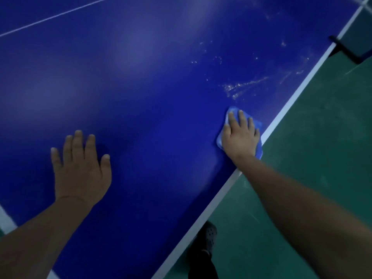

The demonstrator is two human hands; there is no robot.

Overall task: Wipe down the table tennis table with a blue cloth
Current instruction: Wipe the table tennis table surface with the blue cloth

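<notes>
Blue cloth, lower right, pressed flat beneath right hand for wiping; left hand, empty, braces table tennis table.

Left hand: laid flat, palm down, fingers straight and slightly spread, thumb set out to the right; nothing is held.
Left forearm: bare, extended from the near left corner up toward the hand, wrist kept straight.
Right hand: laid palm down farther away and to the right, fingers straight and close together, pressed flat onto what lies under it.
Right forearm: bare, stretched from the near right edge diagonally to the far left, wrist nearly in line with the arm.
</notes>
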